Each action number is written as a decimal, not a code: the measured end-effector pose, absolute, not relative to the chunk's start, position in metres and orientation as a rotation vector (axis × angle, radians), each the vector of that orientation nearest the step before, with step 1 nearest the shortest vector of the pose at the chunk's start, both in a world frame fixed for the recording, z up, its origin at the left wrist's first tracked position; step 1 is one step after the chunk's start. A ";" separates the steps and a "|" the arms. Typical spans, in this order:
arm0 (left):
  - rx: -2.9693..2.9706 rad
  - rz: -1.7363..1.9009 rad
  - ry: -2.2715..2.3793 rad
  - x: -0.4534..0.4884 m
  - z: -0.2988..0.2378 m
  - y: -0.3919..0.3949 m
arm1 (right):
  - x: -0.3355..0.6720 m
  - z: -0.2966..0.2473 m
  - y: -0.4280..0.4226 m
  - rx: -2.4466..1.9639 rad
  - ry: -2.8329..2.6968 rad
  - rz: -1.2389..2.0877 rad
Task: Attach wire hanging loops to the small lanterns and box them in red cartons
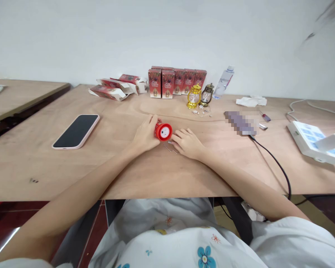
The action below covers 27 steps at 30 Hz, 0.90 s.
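My left hand (146, 134) is closed around a small red lantern (157, 131), tipped so that its round base with a white disc (164, 132) faces me. Just right of it, my right hand (188, 143) rests low over the table with bent fingers. A tiny pale piece (170, 142) shows at its fingertips; what it is I cannot make out. Thin bent metal wires (167, 147) lie on the wood below the two hands. Farther back stand a gold lantern (194, 97) and a bronze lantern (206, 96), with small loose bits (202, 111) in front.
Several red printed boxes (168, 85) stand by the wall, with opened boxes (108, 91) to their left. A water bottle (224, 82) leans behind. A phone (76, 131) lies left; a cabled phone (241, 123), tissue (251, 101) and power strip (315, 141) lie right.
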State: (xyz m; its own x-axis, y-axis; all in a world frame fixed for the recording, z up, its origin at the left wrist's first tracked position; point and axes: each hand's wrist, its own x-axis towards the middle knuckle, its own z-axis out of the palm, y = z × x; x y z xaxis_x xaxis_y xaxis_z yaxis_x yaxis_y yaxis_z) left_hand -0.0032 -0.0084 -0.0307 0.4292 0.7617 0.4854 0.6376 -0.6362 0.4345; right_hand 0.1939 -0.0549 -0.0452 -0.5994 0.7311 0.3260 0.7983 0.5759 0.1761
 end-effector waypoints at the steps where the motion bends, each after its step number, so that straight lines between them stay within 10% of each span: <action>1: 2.495 0.993 1.234 -0.003 -0.030 -0.008 | 0.195 -0.045 -0.055 -1.266 -2.601 -0.447; 27: 2.521 0.975 1.243 -0.005 -0.029 -0.011 | 0.221 -0.026 -0.048 -1.210 -2.693 0.079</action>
State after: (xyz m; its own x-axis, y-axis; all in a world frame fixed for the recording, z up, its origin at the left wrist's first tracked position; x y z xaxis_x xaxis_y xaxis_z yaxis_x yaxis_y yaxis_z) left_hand -0.0049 -0.0107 -0.0290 0.4397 0.7577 0.4822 0.6490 -0.6392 0.4126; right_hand 0.2212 -0.0475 -0.0264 -0.6495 0.7457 0.1488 0.7357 0.6657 -0.1250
